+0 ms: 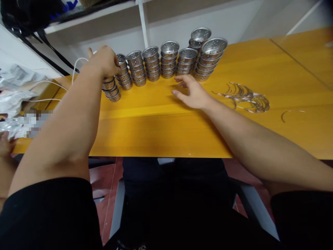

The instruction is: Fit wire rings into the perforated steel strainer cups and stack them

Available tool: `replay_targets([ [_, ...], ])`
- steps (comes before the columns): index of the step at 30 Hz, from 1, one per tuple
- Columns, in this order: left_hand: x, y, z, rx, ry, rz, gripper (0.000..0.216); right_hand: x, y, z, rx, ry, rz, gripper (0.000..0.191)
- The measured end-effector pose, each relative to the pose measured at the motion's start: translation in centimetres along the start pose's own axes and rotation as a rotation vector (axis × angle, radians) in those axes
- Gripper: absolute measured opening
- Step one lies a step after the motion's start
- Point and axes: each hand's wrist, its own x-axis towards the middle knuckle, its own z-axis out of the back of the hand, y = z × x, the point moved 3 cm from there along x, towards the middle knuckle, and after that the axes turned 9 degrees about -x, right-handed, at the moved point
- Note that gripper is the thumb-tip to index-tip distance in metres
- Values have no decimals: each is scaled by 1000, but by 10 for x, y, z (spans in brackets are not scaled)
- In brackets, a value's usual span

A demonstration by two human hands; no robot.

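My left hand [105,62] reaches to the far left of a row of stacked perforated metal cups. Its fingers curl around the upper part of the leftmost stack [112,93], and the hand hides that stack's top. Beside the fingers stands another cup stack [125,78]. My right hand [192,92] is open, with fingers apart and nothing in it, low over the table in front of the cup stack [186,60]. To its right, the tallest stacks [208,62] lean slightly.
Thin curved metal wires [247,99] lie in a loose pile on the wooden table [156,128], with a single wire [291,113] farther right. Clear plastic bags [15,100] and white cables are at the left. Another person's hand [5,144] shows at the left edge.
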Motion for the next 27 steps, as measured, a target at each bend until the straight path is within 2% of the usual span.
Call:
replay_targets([
  [7, -18, -12, 5, 76, 18, -32, 29, 0, 5, 2, 1, 18, 2, 94],
  [11, -31, -19, 8, 60, -1, -162, 23, 1, 6, 4, -4, 21, -2, 96],
  [14, -42, -25, 9, 1, 32, -207, 17, 1, 8, 6, -11, 16, -6, 95],
  [17, -50, -38, 5, -175, 14, -302, 16, 1, 12, 8, -16, 15, 2, 94],
  [20, -55, -57, -10, -445, -72, -398, 26, 1, 18, 9, -7, 23, 12, 98],
  [24, -52, -82, -45, -696, -153, -416, 29, 1, 28, 8, 32, 34, 44, 118],
  [27, -38, -97, -76, -934, -198, -387, 64, 3, 31, 8, 74, 38, 35, 134],
])
